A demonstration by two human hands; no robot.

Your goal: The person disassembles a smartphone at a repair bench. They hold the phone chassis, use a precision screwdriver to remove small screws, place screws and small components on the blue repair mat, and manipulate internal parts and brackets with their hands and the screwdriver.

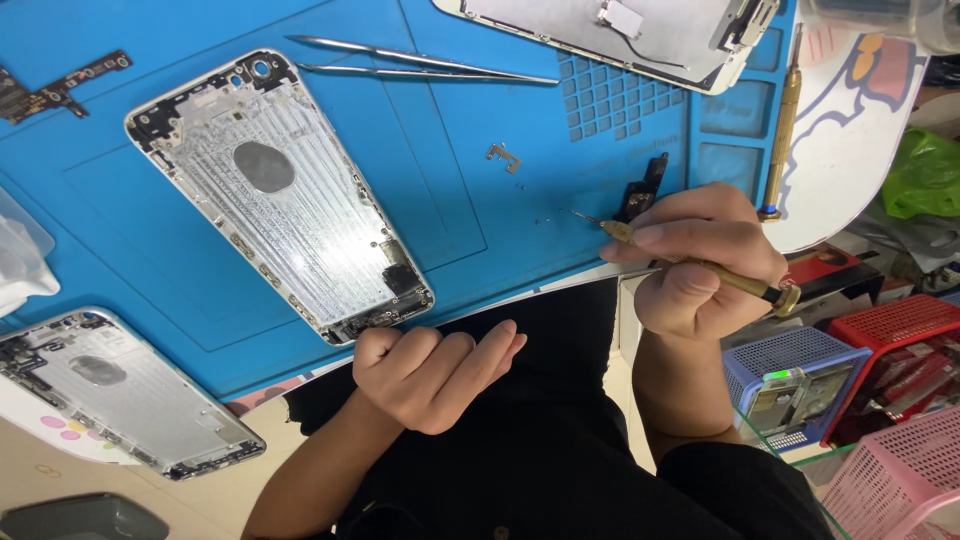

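Right hand is pinching a brass screwdriver between thumb and fingers, its tip hovering over the blue mat near tiny loose screws and a small black part. Its long axis is running nearly level across the view, tip pointing toward the stripped phone housing, cap toward the baskets. Left hand is resting loosely curled, holding nothing, at the worktop edge. Good practice, judging from this: keeping the tip steady and lowering it squarely onto each screw.
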